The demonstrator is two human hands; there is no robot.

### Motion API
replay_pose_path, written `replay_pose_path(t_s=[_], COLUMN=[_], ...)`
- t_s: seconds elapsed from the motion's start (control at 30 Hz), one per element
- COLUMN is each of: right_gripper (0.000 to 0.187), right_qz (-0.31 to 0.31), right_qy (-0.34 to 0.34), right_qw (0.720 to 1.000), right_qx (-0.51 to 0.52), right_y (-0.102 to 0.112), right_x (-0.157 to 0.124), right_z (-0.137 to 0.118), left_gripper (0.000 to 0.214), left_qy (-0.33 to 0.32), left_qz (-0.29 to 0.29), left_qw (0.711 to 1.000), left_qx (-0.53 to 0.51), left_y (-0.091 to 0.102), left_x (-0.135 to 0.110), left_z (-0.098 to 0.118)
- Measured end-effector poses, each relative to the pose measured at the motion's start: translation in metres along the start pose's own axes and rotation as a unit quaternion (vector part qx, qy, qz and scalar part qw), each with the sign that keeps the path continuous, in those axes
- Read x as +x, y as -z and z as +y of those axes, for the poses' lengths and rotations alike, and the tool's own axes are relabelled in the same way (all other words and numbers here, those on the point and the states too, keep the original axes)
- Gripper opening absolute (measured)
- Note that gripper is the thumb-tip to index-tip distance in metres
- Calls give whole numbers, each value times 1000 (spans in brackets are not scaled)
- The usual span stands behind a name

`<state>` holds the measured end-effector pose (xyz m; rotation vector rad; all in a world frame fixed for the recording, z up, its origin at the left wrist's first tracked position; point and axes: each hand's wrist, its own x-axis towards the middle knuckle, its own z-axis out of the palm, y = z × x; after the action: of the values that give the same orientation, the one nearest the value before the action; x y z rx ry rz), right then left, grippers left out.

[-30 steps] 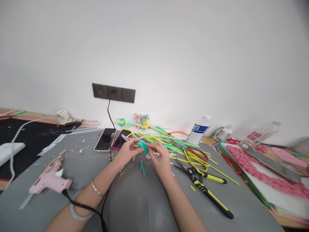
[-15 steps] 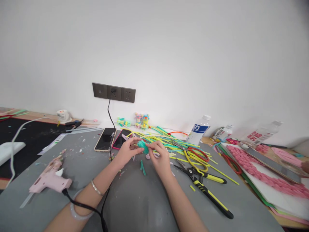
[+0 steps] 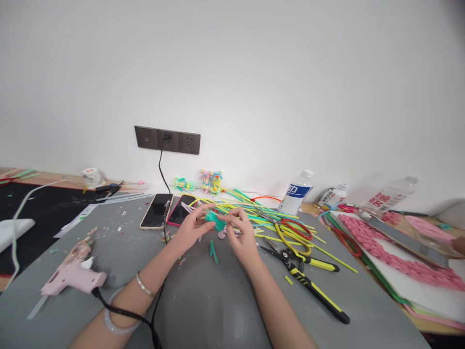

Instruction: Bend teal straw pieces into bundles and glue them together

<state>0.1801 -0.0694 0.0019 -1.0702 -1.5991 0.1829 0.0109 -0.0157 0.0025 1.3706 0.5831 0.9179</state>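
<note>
My left hand (image 3: 191,229) and my right hand (image 3: 242,233) meet over the grey mat (image 3: 203,300), both pinching a small teal pipe-cleaner bundle (image 3: 214,220) between thumb and fingertips. The bundle is lifted just off the mat. Two short teal offcuts (image 3: 213,251) lie on the mat right below it, and a small pink round piece (image 3: 222,235) lies beside my right hand. A heap of yellow and green pipe cleaners (image 3: 254,215) spreads out just behind my hands.
A pink glue gun (image 3: 70,276) lies at the left, its black cord running under my left arm. Two phones (image 3: 169,210) lie behind my hands. Yellow-handled pliers (image 3: 308,286) and scissors lie at the right. Water bottles (image 3: 298,192) and pink braided pieces (image 3: 392,252) sit further right.
My hands have stayed together on the teal bundle, with the fingers shifting slightly and spreading a little. The view has tipped and drifted a bit to the right.
</note>
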Motion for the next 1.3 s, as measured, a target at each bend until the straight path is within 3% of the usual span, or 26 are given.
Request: replay_pose_path(t_s=[0.13,0.47,0.6,0.77,0.93,1.3], right_gripper=[40,41,37,27,31,38], right_qz=[-8,-14,10,71,14,-38], right_qy=[5,23,17,-54,-150,-205], right_qw=[1000,999,1000,996,980,947], right_qx=[12,17,15,30,131,245], right_y=[0,1,4,2,-9,-20], right_x=[0,-1,-1,-1,-2,-9], right_z=[0,3,-1,3,17,27], left_gripper=[48,58,58,53,51,36], left_qy=[-8,12,6,-6,-29,-59], left_qz=[2,36,39,46,36,25], left_qw=[1000,999,999,999,999,996], left_qx=[6,-14,-8,8,17,57], left_y=[0,-2,0,1,2,-1], left_x=[0,1,3,3,3,1], left_z=[0,3,1,1,0,5])
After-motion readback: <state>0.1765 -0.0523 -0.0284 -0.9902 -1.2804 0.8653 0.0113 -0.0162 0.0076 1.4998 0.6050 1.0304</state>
